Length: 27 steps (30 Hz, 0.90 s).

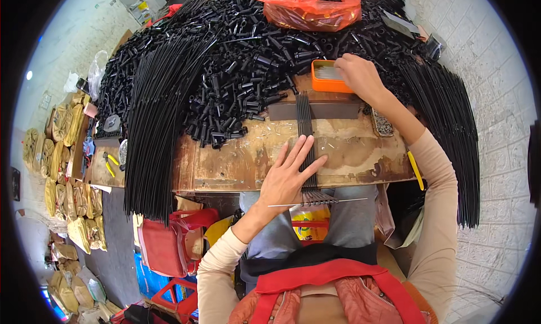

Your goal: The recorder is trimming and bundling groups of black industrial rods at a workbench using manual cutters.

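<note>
A row of thin black rods (305, 115) lies side by side across the wooden table's front edge. My left hand (290, 169) rests flat on them, fingers spread. Below that hand, the rods' near ends fan out along a thin metal rod (349, 200) above my lap. Under the far part of the rods sits a dark bar (332, 111). My right hand (360, 78) reaches to an orange box (332, 86) holding thin whitish pieces. Its fingers are bent together over the box's right end; their tips are hidden, so I cannot make out what they pinch.
Black tubular parts (231, 87) are heaped across the table (225, 169). Bundles of long black rods (155, 126) hang over its left and right edges. A small tray of metal bits (382, 124), yellow-handled pliers (111, 163) and a red plastic bag (310, 11) lie around.
</note>
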Motion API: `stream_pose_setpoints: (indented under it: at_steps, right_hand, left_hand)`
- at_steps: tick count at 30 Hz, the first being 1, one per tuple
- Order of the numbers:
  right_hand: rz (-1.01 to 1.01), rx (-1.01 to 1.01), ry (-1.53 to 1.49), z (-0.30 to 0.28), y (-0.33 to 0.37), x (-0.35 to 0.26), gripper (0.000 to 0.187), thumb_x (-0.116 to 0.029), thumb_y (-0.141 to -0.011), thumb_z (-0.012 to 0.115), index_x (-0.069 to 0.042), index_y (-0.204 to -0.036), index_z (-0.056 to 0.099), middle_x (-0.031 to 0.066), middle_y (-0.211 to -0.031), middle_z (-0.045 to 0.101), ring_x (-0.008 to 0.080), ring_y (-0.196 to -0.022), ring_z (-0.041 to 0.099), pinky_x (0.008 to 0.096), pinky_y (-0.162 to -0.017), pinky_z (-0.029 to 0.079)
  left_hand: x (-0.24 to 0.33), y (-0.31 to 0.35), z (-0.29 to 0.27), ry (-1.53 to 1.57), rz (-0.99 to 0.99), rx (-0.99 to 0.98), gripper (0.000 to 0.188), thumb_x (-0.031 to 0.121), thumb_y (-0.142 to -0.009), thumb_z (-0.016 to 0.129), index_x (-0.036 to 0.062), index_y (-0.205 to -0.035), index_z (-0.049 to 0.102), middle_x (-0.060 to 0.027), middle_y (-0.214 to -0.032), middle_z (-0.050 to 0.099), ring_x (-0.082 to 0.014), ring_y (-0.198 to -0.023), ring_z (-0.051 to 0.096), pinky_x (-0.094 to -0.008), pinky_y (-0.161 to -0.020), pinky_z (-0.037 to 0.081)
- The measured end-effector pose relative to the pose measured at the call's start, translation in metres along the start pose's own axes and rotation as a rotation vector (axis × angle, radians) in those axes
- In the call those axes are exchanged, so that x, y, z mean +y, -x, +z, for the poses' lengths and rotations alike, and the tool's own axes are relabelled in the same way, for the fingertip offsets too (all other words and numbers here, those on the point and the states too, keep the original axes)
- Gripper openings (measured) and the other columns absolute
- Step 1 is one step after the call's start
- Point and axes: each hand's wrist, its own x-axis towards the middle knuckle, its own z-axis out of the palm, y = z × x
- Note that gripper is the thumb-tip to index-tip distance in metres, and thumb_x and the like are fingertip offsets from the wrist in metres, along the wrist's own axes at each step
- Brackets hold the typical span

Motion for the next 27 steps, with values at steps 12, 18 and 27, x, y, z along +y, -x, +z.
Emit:
stream_pose_setpoints:
  at_steps: [12, 18, 27]
  right_hand:
    - [0.154, -0.386, -0.005, 0.006, -0.028, 0.019, 0.012, -0.010, -0.077, 0.063, -0.005, -0.083, 0.072, 0.0192, -0.082, 0.068, 0.0361, -0.082, 0.066, 0.0437, -0.074, 0.053]
    - [-0.066, -0.037, -0.140, -0.014, -0.009, -0.020, 0.011, -0.008, -0.082, 0.058, -0.006, -0.091, 0.065, 0.0134, -0.085, 0.062, 0.0354, -0.077, 0.063, 0.0437, -0.066, 0.051]
    - [-0.091, -0.245, -0.170, -0.002, 0.036, -0.054, 0.041, -0.002, -0.078, 0.059, -0.010, -0.118, 0.061, 0.0133, -0.087, 0.059, 0.0337, -0.081, 0.062, 0.0434, -0.072, 0.052]
  left_hand:
    - [-0.004, 0.003, 0.005, -0.185, 0.031, -0.059, 0.081, 0.047, -0.072, 0.072, 0.0221, -0.143, 0.042, -0.0187, -0.154, 0.023, -0.0340, -0.144, 0.022, -0.0493, -0.115, 0.022]
    - [-0.003, 0.004, 0.003, -0.191, 0.015, -0.067, 0.082, 0.045, -0.072, 0.074, 0.0220, -0.143, 0.041, -0.0190, -0.154, 0.023, -0.0341, -0.143, 0.022, -0.0489, -0.114, 0.023]
    - [-0.004, 0.002, 0.000, -0.071, 0.017, -0.063, 0.082, 0.041, -0.070, 0.076, 0.0200, -0.142, 0.043, -0.0189, -0.154, 0.023, -0.0347, -0.143, 0.024, -0.0475, -0.115, 0.024]
